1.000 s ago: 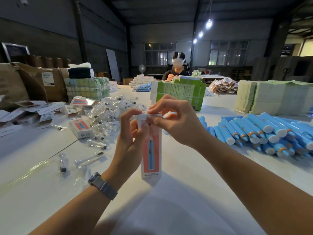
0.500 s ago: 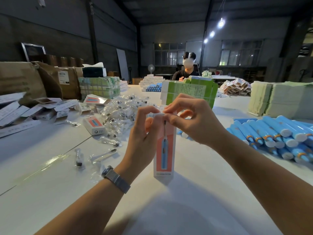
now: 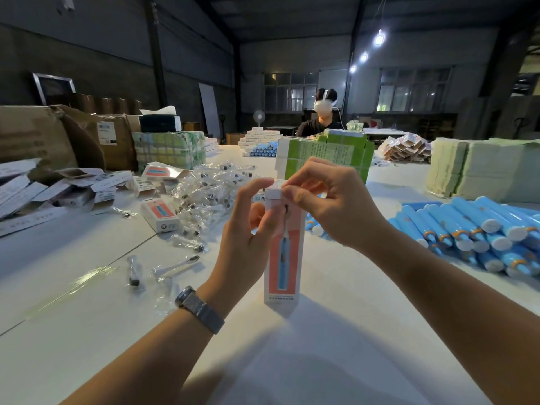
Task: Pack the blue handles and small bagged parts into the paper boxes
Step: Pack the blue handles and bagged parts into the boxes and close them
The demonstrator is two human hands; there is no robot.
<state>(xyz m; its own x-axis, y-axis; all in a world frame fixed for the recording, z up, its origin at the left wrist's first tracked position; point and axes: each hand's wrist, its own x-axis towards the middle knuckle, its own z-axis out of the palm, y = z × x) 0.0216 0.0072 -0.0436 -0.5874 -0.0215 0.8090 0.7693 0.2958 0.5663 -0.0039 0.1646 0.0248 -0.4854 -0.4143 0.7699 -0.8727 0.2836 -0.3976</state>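
A tall white and salmon paper box [image 3: 282,258] stands upright on the white table [image 3: 87,331], its bottom end resting on the surface. My left hand [image 3: 248,238] grips its upper left side. My right hand [image 3: 327,200] pinches the white flap at its top end. A heap of blue handles [image 3: 473,229] with white caps lies to the right. Small bagged parts [image 3: 204,194] are piled behind my left hand, and two loose bags [image 3: 152,270] lie nearer. A closed box [image 3: 160,215] lies flat beside the pile.
Flattened box blanks [image 3: 52,191] and brown cartons [image 3: 70,135] fill the left. A green carton [image 3: 327,153] stands behind my hands, with pale stacked sheets [image 3: 479,168] at the right. A seated person [image 3: 321,118] works at the far end.
The box top has gone from open flaps to a folded white flap under my right fingers. The camera has shifted, so both hands and box sit further right in view.
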